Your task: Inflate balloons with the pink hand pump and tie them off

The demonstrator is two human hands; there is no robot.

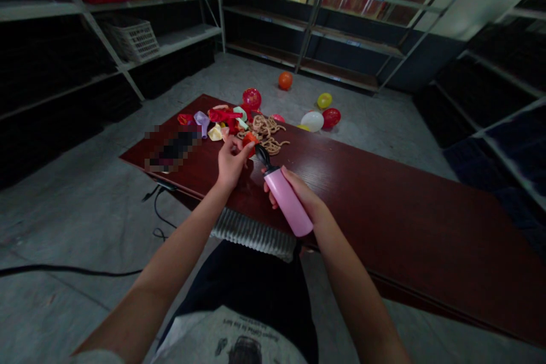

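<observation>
My right hand (294, 190) is wrapped round a pink hand pump (289, 202), whose black nozzle (262, 156) points away and to the left. With its fingertips my left hand (232, 162) pinches an orange balloon (249, 139) beside the nozzle's tip. Whether the balloon's neck is over the nozzle is too small to tell. Just beyond lie limp balloons in red, a lilac balloon (202, 122), a cream balloon (216, 132) and a heap of tan cord (268, 131).
The dark red table (375, 193) stretches off to the right. A blurred-out dark object (174, 149) lies at its left end. Several inflated balloons, among them a white balloon (312, 121), rest on the floor beyond. Shelves (273, 17) line the walls; a black cable (72, 271) crosses the floor.
</observation>
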